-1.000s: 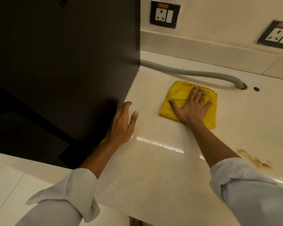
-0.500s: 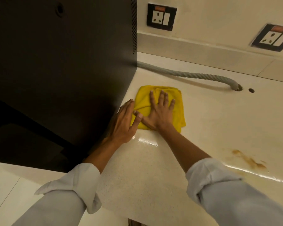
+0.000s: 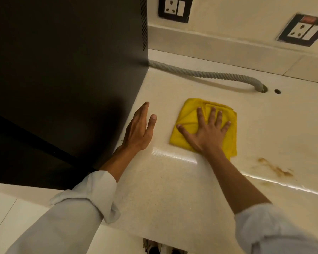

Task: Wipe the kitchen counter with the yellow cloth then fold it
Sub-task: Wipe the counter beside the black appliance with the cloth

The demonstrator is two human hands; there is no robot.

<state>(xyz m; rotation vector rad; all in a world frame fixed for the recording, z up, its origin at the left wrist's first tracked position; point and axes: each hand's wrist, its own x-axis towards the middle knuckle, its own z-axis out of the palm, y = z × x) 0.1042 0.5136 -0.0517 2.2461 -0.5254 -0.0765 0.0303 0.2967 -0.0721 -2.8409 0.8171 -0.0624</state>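
step: wiping | right hand [image 3: 206, 133] flat, fingers spread – pressing crumpled yellow cloth [image 3: 189, 123] onto cream speckled counter [image 3: 154, 189] | left hand [image 3: 139, 132] open, empty, beside black appliance [image 3: 66, 70] | brown smear [image 3: 275, 167] lies to the cloth's right – nearer the right hand

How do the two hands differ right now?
The right hand lies flat, fingers spread, pressing on the yellow cloth; the left hand touches no cloth. The left hand's fingers are together, beside the dark appliance; the right hand is out on the open counter. Both are bare, with white sleeves rolled back.
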